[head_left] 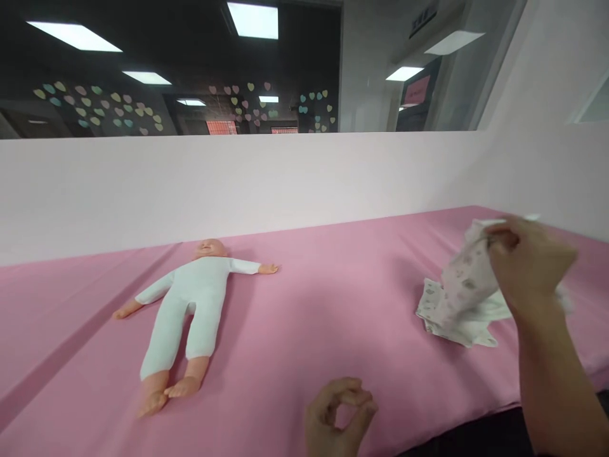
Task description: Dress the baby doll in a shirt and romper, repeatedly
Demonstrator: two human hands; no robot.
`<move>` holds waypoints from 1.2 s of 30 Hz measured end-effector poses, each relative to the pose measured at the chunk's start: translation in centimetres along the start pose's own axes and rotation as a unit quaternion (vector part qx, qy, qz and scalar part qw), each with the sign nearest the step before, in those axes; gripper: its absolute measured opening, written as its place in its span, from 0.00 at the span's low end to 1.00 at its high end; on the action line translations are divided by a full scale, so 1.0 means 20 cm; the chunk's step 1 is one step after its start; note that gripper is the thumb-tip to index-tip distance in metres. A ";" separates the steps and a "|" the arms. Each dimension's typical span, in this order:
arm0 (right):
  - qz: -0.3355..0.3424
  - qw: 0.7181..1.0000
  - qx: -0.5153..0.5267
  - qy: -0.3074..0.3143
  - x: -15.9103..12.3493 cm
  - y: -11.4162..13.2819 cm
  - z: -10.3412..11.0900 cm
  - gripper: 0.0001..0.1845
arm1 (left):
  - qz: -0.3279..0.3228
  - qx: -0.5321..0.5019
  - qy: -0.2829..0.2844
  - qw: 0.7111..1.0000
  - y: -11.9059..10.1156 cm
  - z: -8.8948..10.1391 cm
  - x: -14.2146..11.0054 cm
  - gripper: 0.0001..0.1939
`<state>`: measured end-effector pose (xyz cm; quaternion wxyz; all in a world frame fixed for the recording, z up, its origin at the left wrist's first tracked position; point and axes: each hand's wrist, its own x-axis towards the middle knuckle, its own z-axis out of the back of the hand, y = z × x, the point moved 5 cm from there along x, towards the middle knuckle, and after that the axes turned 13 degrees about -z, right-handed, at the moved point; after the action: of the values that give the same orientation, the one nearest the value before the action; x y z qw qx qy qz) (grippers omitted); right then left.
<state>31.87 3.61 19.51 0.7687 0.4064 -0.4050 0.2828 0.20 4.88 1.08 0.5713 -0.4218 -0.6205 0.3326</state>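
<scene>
My right hand [530, 263] pinches a white printed cloth [469, 279] and holds part of it raised; it looks like a baby garment, but its cut is hard to make out. Beneath it, more folded white printed fabric [432, 308] rests on the pink sheet. At the bottom centre, my left hand [340, 416] is curled over the sheet, thumb and fingertips brought together in a ring with nothing visible in them. To the left a baby doll [195, 292] in a white long-sleeved suit lies on its back, arms spread and feet bare.
A pink sheet [304, 317] covers the padded surface, with a fold running along its left side. Behind it rises a white wall [266, 184] topped by a dark window [285, 63] with heart stickers. Another white wall [547, 146] bounds the right side.
</scene>
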 end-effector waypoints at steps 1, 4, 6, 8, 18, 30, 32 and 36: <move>0.037 0.995 0.084 -0.039 0.04 0.10 0.07 0.14 | 0.003 0.007 0.018 1.000 -0.01 0.00 0.04 0.11; 0.130 0.956 0.259 -0.047 0.05 0.39 0.23 0.15 | -0.027 0.066 0.092 0.993 -0.09 -0.01 0.20 0.09; 0.190 0.925 0.330 0.009 0.02 0.56 0.28 0.16 | -0.063 0.070 0.116 0.989 -0.16 -0.02 0.32 0.14; 0.238 0.892 0.375 0.085 -0.03 0.68 0.30 0.16 | -0.103 0.041 0.117 0.987 -0.24 -0.03 0.42 0.25; 0.285 0.891 0.285 0.208 -0.21 0.80 0.40 0.08 | -0.131 0.088 0.157 0.975 -0.52 0.03 0.51 0.19; 0.262 0.890 0.285 0.241 -0.30 0.82 0.46 0.08 | -0.201 0.015 0.217 0.955 -0.69 -0.02 0.51 0.23; 0.271 0.876 0.309 0.252 -0.34 0.86 0.46 0.08 | -0.209 0.018 0.236 0.949 -0.68 -0.05 0.53 0.22; 0.241 0.841 0.371 0.312 -0.37 0.92 0.38 0.09 | -0.181 0.050 0.260 0.947 -0.61 -0.06 0.62 0.12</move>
<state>11.04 5.73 23.19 0.5540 0.4411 -0.0937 0.6999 -0.15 10.88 17.47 0.7835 -0.3450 -0.4994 0.1329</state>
